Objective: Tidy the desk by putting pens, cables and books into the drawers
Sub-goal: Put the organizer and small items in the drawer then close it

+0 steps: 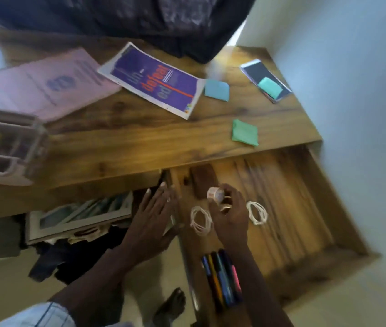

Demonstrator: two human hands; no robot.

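Head view, motion-blurred.

Your right hand (231,218) is over the open drawer (305,208), toward its left wall. Its fingers (231,191) and thumb are curled round a small tape roll (215,194), which is held above the drawer floor.

Your left hand (150,223) is at the drawer's left wall, outside it. Its fingers (157,199) are straight and spread and hold nothing. I cannot tell through the blur whether they touch the wall.

Inside the drawer:
- The first cable coil (200,220), white, lies on the floor near the left wall.
- The second cable coil (257,213), white, lies nearer the drawer's middle.
- The pens (222,279) lie bunched side by side at the near end, along the left wall.
- A brown block (203,182) lies at the far end.

On the desk (128,138), beyond the drawer:
- A green pad (244,132) lies close to the drawer's far edge.
- A blue pad (217,90) lies farther back, just beside the purple book (154,79).
- The pink book (52,83) lies well left of the drawer.
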